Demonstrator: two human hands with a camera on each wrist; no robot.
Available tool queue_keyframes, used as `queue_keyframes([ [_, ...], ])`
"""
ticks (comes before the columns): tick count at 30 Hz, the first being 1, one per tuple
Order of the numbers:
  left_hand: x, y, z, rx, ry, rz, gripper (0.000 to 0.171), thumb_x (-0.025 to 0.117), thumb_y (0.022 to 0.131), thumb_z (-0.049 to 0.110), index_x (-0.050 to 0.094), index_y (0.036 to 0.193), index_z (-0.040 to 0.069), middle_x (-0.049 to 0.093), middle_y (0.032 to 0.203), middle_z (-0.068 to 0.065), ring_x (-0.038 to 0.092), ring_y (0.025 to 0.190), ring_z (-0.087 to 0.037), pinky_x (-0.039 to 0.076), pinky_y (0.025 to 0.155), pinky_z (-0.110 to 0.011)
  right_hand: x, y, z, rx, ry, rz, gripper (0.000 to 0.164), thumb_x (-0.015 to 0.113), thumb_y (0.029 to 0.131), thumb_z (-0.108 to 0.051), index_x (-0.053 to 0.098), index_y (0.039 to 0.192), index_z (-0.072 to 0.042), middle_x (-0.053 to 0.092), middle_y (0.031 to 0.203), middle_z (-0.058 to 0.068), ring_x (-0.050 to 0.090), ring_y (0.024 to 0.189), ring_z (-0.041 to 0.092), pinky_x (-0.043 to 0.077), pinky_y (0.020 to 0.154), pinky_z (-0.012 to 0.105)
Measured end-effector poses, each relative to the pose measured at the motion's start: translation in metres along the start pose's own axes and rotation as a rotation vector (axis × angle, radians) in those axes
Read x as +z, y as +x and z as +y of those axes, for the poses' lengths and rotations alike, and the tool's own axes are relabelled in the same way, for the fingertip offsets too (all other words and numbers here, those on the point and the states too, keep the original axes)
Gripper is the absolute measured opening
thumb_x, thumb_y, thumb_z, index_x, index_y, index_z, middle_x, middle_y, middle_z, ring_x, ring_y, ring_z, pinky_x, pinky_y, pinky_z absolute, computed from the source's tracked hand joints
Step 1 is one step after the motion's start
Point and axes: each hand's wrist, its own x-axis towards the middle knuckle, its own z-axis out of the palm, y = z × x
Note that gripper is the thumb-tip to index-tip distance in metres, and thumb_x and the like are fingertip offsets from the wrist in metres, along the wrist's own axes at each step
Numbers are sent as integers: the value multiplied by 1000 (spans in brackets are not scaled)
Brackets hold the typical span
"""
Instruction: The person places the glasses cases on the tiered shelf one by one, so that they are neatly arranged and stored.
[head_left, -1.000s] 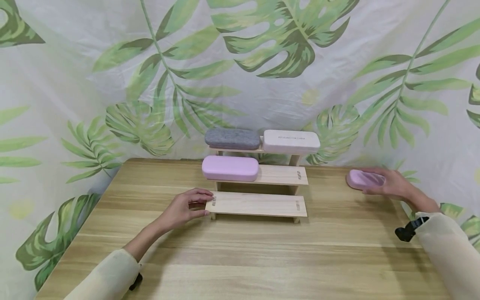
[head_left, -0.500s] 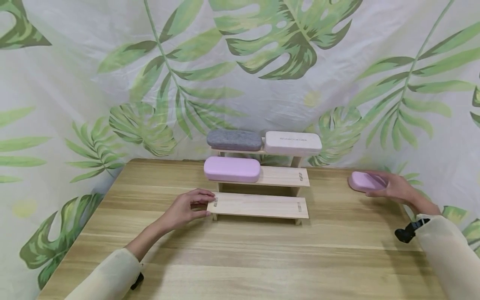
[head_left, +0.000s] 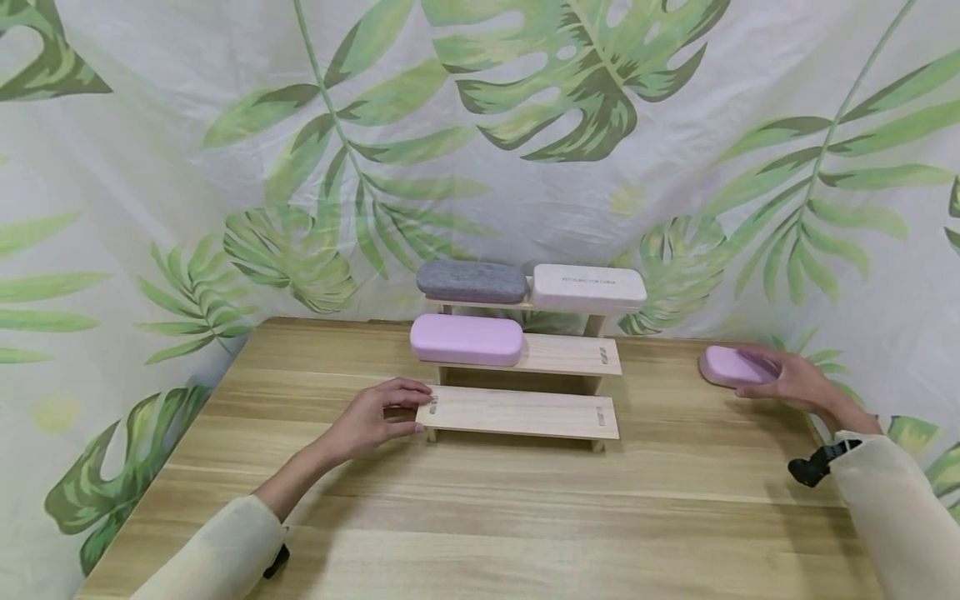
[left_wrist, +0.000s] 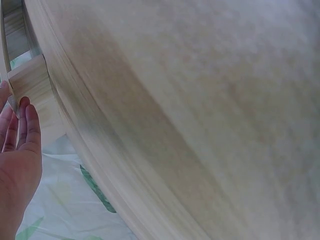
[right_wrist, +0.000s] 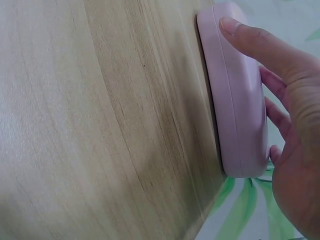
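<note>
My right hand (head_left: 801, 379) grips a pinkish-purple glasses case (head_left: 737, 367) at the right of the table. In the right wrist view, the thumb lies along one side of this case (right_wrist: 232, 100) and the fingers along the other. The case rests on the tabletop. At the left end of a three-tier wooden display stand (head_left: 517, 412), my left hand (head_left: 375, 418) pinches the lowest tier. The left wrist view shows its fingers (left_wrist: 32, 125) at the tier's end. A second pinkish-purple glasses case (head_left: 467, 339) lies on the middle tier's left half.
On the top tier sit a grey fabric glasses case (head_left: 471, 281) at left and a white glasses case (head_left: 588, 287) with lettering at right. The wooden table (head_left: 525, 517) runs back to a leaf-patterned cloth (head_left: 420, 200). Dark straps (head_left: 821, 461) circle the wrists.
The head view has shifted slightly, so everything appears a little farther right and lower. Both hands keep their holds, and no case has visibly moved on the table or stand.
</note>
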Motion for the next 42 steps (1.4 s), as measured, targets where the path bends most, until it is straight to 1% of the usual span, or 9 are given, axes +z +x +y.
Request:
queue_keyframes([
  [7,1,1,2,19,98,12,43,86,89,8,76,130,6,69,135,-7,69,120,-27,61,93,-40,0,-2,2,40,35,4,93,90,85,-39,46,157,1,36,156,43,34,139,64,32,106,77],
  [13,1,2,2,17,89,17,41,87,88,8,77,128,6,70,134,-7,70,119,-27,60,94,-41,-2,-4,2,47,44,0,92,90,85,-38,47,156,2,36,156,43,33,140,64,32,107,75],
  [18,0,1,2,23,73,22,40,86,90,10,76,128,5,70,134,-9,70,118,-29,60,94,-41,-3,-6,1,21,44,15,89,91,84,-36,51,152,5,40,154,42,34,140,65,32,108,76],
  [22,0,1,2,21,67,22,40,86,90,10,76,129,4,70,134,-10,70,118,-29,60,94,-41,-3,-7,0,-2,34,26,86,92,84,-35,54,148,8,43,151,43,36,137,65,33,107,76],
  [27,-1,1,2,19,72,20,40,86,90,10,76,129,5,70,135,-9,70,118,-28,60,94,-40,-2,-8,-1,-15,30,32,84,94,82,-34,57,145,7,44,150,43,38,137,64,34,106,76],
  [33,-1,2,1,13,63,18,41,86,89,7,76,128,4,70,135,-9,70,117,-28,61,94,-41,-1,-6,2,-30,29,27,83,94,81,-31,57,145,7,43,151,43,38,137,64,34,106,76],
  [37,-1,2,1,14,55,16,41,86,88,6,76,128,3,70,135,-10,71,116,-28,61,94,-41,2,-6,5,-32,47,19,82,94,81,-28,57,146,6,43,152,42,38,138,62,33,107,74],
  [42,-1,1,1,19,56,14,41,86,89,7,76,128,3,70,134,-10,70,117,-29,61,94,-40,3,-9,8,-55,31,24,79,94,81,-23,58,145,6,46,148,43,42,134,62,36,103,71],
])
